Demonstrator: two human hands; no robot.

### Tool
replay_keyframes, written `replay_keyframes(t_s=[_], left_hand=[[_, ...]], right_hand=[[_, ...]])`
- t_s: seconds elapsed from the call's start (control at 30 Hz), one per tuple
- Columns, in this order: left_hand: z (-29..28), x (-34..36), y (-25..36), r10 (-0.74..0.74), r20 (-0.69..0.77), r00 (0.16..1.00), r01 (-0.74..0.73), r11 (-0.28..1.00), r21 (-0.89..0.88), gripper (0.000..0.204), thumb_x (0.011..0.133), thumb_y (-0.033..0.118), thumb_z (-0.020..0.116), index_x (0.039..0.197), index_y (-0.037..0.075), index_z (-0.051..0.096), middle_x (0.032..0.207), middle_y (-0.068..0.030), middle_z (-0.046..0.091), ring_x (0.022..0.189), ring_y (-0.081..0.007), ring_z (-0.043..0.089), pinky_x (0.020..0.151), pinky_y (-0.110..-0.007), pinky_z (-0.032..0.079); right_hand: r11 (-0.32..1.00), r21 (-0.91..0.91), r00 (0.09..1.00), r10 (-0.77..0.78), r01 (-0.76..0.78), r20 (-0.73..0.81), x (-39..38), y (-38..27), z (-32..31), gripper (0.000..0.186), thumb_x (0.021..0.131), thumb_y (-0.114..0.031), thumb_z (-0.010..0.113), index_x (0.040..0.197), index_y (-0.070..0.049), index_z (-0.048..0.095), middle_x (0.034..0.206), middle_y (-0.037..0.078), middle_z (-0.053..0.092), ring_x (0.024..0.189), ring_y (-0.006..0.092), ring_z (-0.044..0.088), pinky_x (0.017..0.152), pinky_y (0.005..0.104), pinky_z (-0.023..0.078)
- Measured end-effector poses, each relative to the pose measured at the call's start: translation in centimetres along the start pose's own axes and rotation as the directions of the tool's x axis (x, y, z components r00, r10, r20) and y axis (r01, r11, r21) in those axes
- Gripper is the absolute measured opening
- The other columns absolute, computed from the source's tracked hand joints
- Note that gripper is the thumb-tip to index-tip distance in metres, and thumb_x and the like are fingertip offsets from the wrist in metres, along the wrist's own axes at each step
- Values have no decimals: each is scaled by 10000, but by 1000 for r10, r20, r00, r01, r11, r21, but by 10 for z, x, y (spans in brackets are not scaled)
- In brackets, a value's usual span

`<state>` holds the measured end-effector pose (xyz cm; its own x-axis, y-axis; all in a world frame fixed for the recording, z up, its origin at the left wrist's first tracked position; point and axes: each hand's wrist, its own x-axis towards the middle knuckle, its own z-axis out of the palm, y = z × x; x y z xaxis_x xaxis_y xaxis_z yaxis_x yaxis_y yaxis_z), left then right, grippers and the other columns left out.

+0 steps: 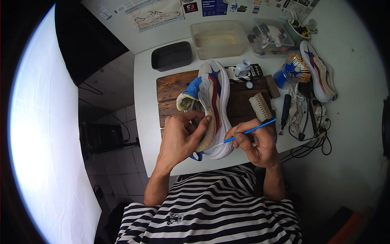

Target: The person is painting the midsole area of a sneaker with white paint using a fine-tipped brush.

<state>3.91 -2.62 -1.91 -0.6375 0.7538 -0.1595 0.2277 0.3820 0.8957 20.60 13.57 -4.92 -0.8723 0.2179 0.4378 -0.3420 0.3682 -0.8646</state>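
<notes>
Shoe (pixel 221 101) near the white table's front edge (pixel 188 169)

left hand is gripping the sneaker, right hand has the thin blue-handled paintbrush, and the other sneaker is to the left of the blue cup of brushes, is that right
Not quite: the head view shows the other sneaker to the right of the blue cup of brushes. The left hand is gripping the sneaker, and the right hand has the thin blue-handled paintbrush.
</notes>
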Motion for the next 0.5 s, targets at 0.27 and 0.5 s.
replay_keyframes(t_s=[0.27, 0.5], left_hand=[[2, -1, -1, 29, -19, 999, -29, 1000, 0, 271, 971, 200, 704, 1001, -65, 751, 524, -115, 645, 434, -103, 576, 448, -281, 415], [0, -2, 1, -20, 11, 1000, 20, 1000, 2, 276, 979, 181, 714, 1052, -84, 740, 570, -86, 668, 518, -63, 588, 499, -249, 436]], right_hand=[[981, 159, 979, 132, -108, -152, -6, -3, 3, 118, 1021, -76, 638, 1010, 39, 613, 922, 128, 739, 702, 132, 705, 614, 254, 580], [989, 128, 974, 94, -68, -204, -7, 1, 4, 118, 1031, -82, 625, 1037, 29, 587, 919, 131, 740, 686, 127, 691, 598, 250, 574]])
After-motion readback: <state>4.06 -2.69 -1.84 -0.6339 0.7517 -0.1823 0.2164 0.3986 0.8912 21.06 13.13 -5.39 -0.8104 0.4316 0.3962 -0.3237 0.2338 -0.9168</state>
